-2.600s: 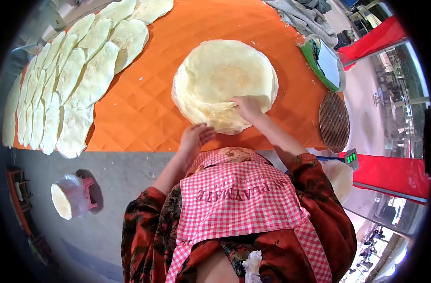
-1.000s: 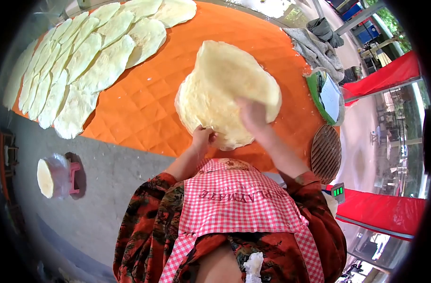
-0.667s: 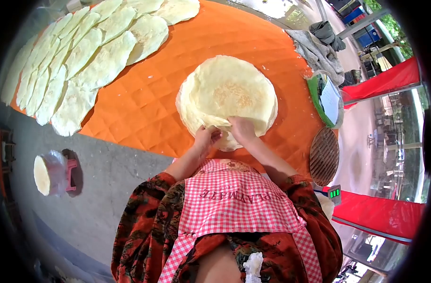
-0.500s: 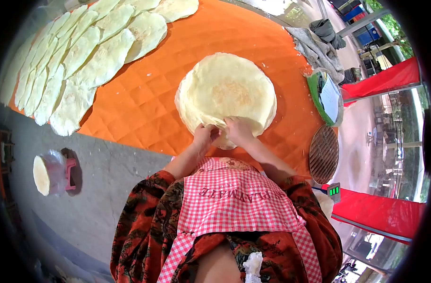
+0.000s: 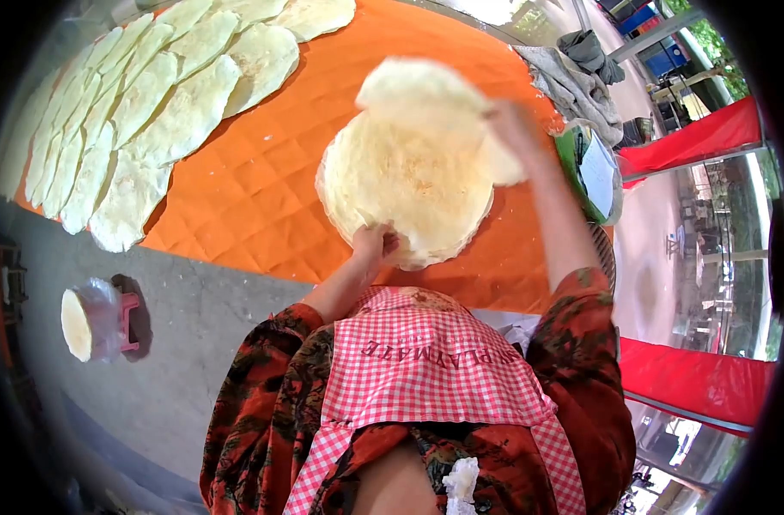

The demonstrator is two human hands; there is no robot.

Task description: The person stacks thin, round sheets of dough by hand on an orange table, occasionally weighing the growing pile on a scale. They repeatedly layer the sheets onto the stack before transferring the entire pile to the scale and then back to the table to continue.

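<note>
A stack of thin round flatbreads (image 5: 409,184) lies in front of me on an orange cloth. My right hand (image 5: 514,129), smeared by motion, grips one lifted flatbread (image 5: 426,84) by its edge. That sheet is bent and blurred, and hangs over the far and right side of the stack. At the stack's near edge is my left hand (image 5: 376,243), fingers curled and pinching the rim of a flatbread there. Exactly which layers its fingers hold is hidden.
Overlapping flatbreads (image 5: 151,94) cover the far left of the orange cloth (image 5: 237,193). Along the right edge lie a grey towel (image 5: 572,90) and a green bag with paper (image 5: 594,176). A wrapped round stack (image 5: 79,324) rests on a pink stool (image 5: 129,320) at the left.
My right hand has moved from the stack's near edge out to the far right, peeling up the top flatbread. My left hand has stayed at the near edge.
</note>
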